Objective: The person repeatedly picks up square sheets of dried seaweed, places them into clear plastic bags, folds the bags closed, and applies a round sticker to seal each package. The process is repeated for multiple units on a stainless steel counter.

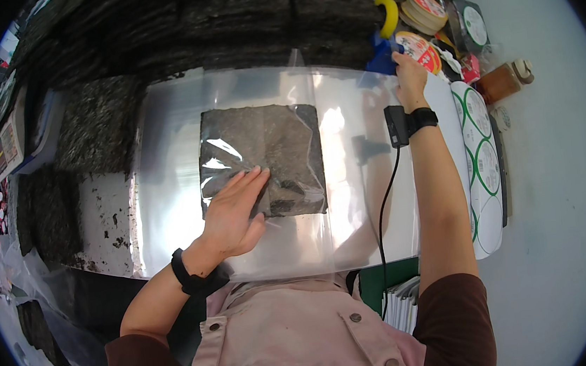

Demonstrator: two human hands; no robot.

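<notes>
A square stack of dark dried seaweed sheets lies under clear plastic film, which is creased and glossy over it. My left hand presses flat on the film at the stack's lower left, fingers extended and holding nothing. My right hand is farther out at the upper right, its fingers closed at the edge of a blue tool, which looks like a tape dispenser. Part of that tool is hidden. Beneath the wrapped stack is a shiny, pale work surface.
Large dark seaweed piles line the far side, with another stack at left beside a digital scale. Rolls of labels, a yellow ring and an amber bottle sit right. A black cable hangs from my right wrist device.
</notes>
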